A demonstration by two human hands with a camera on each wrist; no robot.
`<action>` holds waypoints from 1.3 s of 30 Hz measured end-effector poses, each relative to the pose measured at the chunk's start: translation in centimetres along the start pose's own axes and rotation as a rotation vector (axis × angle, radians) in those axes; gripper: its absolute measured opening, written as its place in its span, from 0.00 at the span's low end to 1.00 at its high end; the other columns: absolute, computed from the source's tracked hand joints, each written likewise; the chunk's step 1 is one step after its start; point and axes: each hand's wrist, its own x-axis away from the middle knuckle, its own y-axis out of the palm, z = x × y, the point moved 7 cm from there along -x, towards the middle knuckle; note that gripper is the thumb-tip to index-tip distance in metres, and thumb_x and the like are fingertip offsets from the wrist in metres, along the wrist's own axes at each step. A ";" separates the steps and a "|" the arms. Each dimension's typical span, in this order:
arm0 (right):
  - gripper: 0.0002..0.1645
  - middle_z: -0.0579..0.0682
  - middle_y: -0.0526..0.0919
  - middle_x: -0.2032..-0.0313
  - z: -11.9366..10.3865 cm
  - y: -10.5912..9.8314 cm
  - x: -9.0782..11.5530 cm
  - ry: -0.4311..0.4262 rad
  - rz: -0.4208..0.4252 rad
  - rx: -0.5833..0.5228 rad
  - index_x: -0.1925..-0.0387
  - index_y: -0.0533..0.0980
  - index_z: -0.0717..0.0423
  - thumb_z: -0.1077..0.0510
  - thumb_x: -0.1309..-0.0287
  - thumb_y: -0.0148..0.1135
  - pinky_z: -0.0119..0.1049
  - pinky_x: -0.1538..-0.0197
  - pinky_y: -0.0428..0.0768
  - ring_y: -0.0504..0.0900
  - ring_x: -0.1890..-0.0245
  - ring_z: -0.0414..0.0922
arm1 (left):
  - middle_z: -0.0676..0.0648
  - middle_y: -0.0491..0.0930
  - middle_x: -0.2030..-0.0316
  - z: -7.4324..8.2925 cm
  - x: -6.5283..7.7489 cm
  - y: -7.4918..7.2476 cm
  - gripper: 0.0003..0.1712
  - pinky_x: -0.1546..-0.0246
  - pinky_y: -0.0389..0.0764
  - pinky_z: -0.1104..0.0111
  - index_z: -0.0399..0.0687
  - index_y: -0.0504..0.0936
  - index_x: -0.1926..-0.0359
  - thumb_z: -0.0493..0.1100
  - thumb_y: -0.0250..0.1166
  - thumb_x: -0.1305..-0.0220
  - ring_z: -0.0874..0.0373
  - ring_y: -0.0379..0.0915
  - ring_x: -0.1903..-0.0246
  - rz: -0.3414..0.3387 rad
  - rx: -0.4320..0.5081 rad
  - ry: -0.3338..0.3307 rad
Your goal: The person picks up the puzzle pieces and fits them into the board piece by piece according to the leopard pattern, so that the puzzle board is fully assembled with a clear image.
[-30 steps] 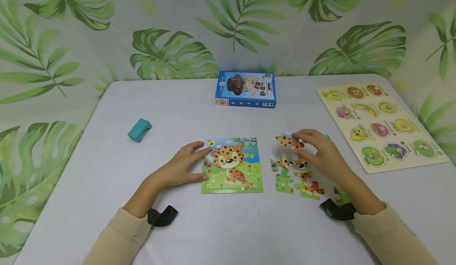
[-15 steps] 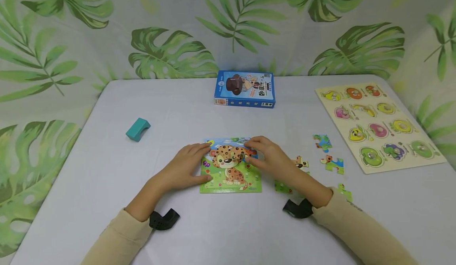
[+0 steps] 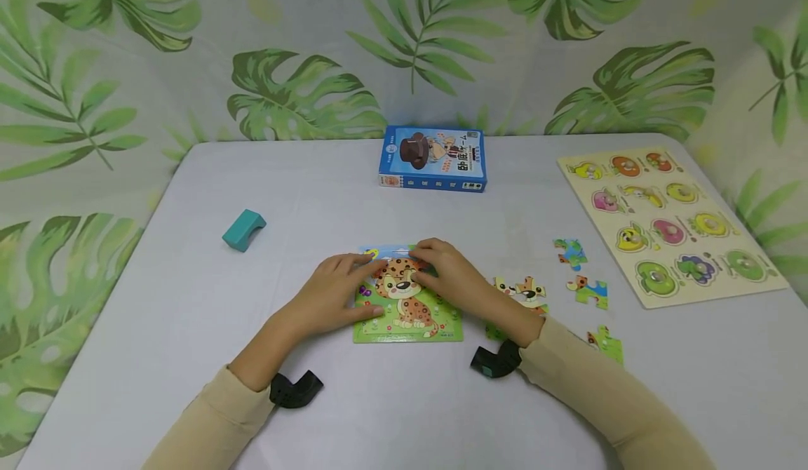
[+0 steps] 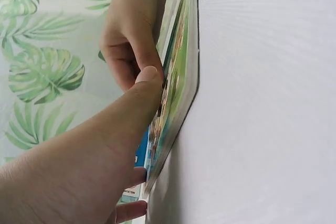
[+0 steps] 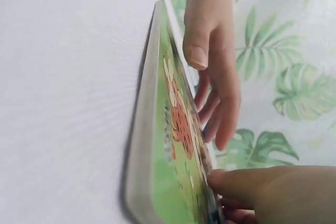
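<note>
A square leopard puzzle board [image 3: 410, 331] lies on the white table, showing a spotted cub on green grass. My left hand [image 3: 328, 294] rests along its left side, fingers near the top left corner and thumb on the lower left part. With thumb and fingers, my right hand [image 3: 457, 277] pinches a spotted puzzle piece [image 3: 410, 265] over the upper part of the board, by the cub's head. The fingers partly cover that piece. Loose puzzle pieces [image 3: 520, 289] lie right of the board, some hidden under the right forearm.
More single pieces [image 3: 590, 292] lie farther right. Beyond them is a wooden fruit peg board [image 3: 672, 228]. A blue card-game box [image 3: 433, 158] lies at the back, and a teal arched block [image 3: 244, 230] at the left.
My right hand has carried the spotted piece left from the loose pieces to the board, then farther left across its upper part. My left hand has stayed at the board's left side.
</note>
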 end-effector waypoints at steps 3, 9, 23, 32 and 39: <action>0.23 0.57 0.71 0.49 0.0 0.1 -0.2 -0.009 -0.007 0.009 0.48 0.73 0.64 0.58 0.44 0.60 0.42 0.45 0.68 0.68 0.47 0.51 | 0.44 0.62 0.41 0.1 -0.3 0.1 0.40 0.42 0.53 0.52 0.64 0.61 0.35 0.72 0.51 0.47 0.45 0.55 0.42 -0.006 -0.025 0.000; 0.22 0.57 0.71 0.48 -0.1 0.3 -0.4 -0.036 -0.014 0.013 0.48 0.72 0.64 0.59 0.43 0.59 0.42 0.46 0.68 0.68 0.48 0.51 | 0.44 0.62 0.42 0.1 -0.5 0.1 0.40 0.43 0.55 0.52 0.66 0.61 0.35 0.70 0.54 0.48 0.44 0.56 0.44 -0.019 -0.042 -0.010; 0.35 0.55 0.63 0.41 0.2 0.6 -0.1 0.041 -0.105 0.062 0.40 0.66 0.57 0.45 0.45 0.59 0.54 0.42 0.56 0.59 0.42 0.53 | 0.43 0.58 0.40 -0.1 -0.7 0.2 0.41 0.41 0.50 0.52 0.63 0.61 0.35 0.68 0.57 0.49 0.45 0.51 0.41 -0.031 0.039 -0.023; 0.34 0.56 0.60 0.39 -0.1 -1.6 1.0 0.110 -0.122 -0.205 0.38 0.61 0.57 0.51 0.43 0.59 0.52 0.42 0.60 0.57 0.38 0.52 | 0.44 0.57 0.39 -0.2 -0.6 0.3 0.42 0.41 0.50 0.52 0.63 0.60 0.35 0.68 0.58 0.50 0.45 0.50 0.40 -0.034 0.067 -0.029; 0.35 0.51 0.61 0.39 0.1 -7.8 4.0 0.021 0.070 -0.215 0.38 0.61 0.54 0.53 0.46 0.62 0.49 0.43 0.62 0.59 0.40 0.48 | 0.44 0.57 0.39 -0.1 -0.6 0.1 0.42 0.41 0.49 0.51 0.62 0.61 0.35 0.67 0.59 0.50 0.44 0.49 0.40 -0.030 0.080 -0.033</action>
